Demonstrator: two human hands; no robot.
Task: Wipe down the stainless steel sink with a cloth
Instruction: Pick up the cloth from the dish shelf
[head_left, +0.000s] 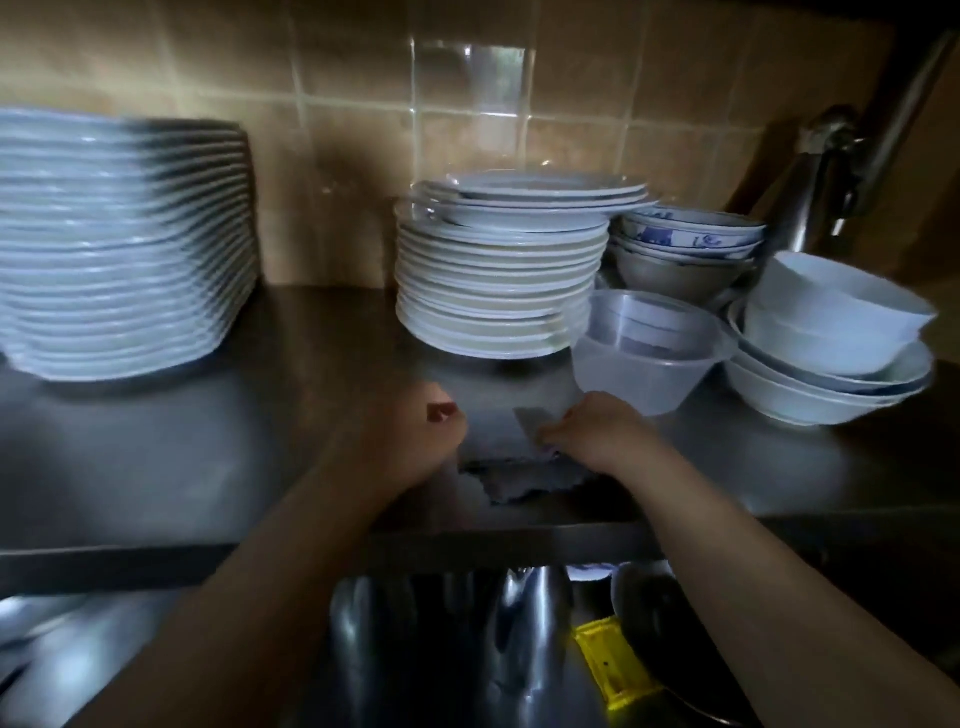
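Note:
A dark grey cloth (524, 478) lies on the stainless steel shelf (218, 457) above the sink, near its front edge. My right hand (592, 431) grips the cloth's upper right part, lifting a lighter corner off the steel. My left hand (415, 441) sits at the cloth's left side with fingers curled; whether it holds the cloth is hidden in the dark. The steel sink basin (467, 649) shows below the shelf, between my forearms.
A tall stack of white plates (119, 244) stands at the left, a round plate stack (498, 270) in the middle. Clear plastic tubs (649, 358) and white bowls (831, 343) crowd the right. A tap (831, 171) rises behind them. A yellow object (613, 670) lies in the sink.

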